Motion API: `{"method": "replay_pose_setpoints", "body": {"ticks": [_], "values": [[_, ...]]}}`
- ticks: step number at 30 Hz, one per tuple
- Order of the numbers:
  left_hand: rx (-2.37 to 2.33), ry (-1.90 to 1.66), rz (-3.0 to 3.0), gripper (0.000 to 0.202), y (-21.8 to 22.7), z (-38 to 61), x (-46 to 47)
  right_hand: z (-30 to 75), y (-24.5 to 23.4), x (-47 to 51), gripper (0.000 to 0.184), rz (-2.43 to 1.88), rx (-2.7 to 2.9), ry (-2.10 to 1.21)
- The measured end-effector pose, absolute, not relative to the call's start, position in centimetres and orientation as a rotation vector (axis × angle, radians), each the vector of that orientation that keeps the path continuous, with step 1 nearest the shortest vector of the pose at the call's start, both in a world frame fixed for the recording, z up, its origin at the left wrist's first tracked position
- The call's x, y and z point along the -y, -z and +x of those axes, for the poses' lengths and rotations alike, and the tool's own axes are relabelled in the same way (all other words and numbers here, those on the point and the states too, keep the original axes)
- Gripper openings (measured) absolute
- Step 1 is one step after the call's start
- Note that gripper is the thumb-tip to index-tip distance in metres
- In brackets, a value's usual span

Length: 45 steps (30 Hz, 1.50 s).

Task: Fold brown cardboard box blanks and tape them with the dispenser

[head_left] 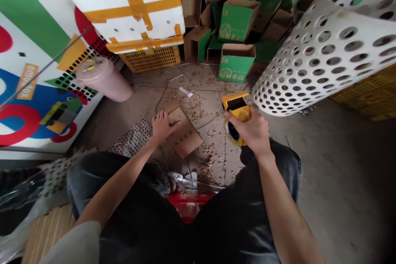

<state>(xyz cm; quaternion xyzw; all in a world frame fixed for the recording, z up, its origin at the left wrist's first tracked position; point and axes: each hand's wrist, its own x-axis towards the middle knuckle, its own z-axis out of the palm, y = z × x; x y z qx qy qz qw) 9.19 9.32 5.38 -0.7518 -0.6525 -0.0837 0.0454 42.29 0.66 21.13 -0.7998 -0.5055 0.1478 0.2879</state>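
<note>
My left hand (163,127) lies across one end of a brown cardboard box (187,137), its thumb stretched over the top face and its fingers at the far left edge. A row of small holes runs along this box, which rests on the floor between my feet. My right hand (254,132) is wrapped round a yellow tape dispenser (236,102), held near my right knee. Its upper end is dark inside, and a round roll with a pale ring shows below. My palm and fingers hide part of its body.
Small brown scraps (208,161) litter the floor. Green-and-brown cartons (236,68) are piled ahead. A white perforated basket (303,70) leans at the right. Taped white foam boxes (133,12) sit on a yellow crate (151,58). A pink bin (107,80) stands at the left.
</note>
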Motion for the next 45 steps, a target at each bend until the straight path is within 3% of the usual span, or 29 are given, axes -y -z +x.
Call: {"method": "replay_pose_setpoints", "body": {"ticks": [3, 9, 13, 15, 18, 20, 25, 30, 37, 45], "values": [[1.953, 0.223, -2.360, 0.064, -5.2, 8.6, -10.1, 42.2, -21.3, -0.6, 0.044, -2.140, 1.354, -0.424], [1.753, 0.014, -2.711, 0.112, -4.8, 5.0, -12.8, 42.0, -21.4, -0.6, 0.043, -2.144, 1.378, -0.436], [1.714, 0.004, -2.851, 0.121, -5.1, 4.1, -13.2, 42.0, -21.2, -0.6, 0.047, -2.139, 1.414, -0.437], [1.702, 0.039, -2.905, 0.113, -5.4, 4.5, -12.6, 42.0, -21.1, -0.6, 0.049, -2.132, 1.431, -0.437], [1.824, 0.190, -2.883, 0.079, -5.4, 5.9, -11.1, 41.9, -21.0, -0.7, 0.050, -2.138, 1.440, -0.429], [1.934, 0.299, -2.845, 0.070, -4.6, 6.9, -10.0, 41.8, -21.0, -0.8, 0.050, -2.144, 1.448, -0.414], [2.027, 0.382, -2.886, 0.080, -1.7, 8.5, -7.5, 41.6, -20.9, -1.0, 0.052, -2.153, 1.479, -0.422], [2.025, 0.286, -2.904, 0.113, -0.6, 9.9, -4.5, 41.3, -20.7, -1.0, 0.055, -2.176, 1.509, -0.438], [1.535, 0.315, -3.134, 0.112, 0.5, 12.9, 0.6, 40.9, -20.8, -0.9, 0.049, -2.156, 1.538, -0.446], [1.807, 0.390, -2.935, 0.143, 1.2, 14.8, 2.1, 40.5, -20.8, -0.8, 0.046, -2.154, 1.538, -0.489]]}}
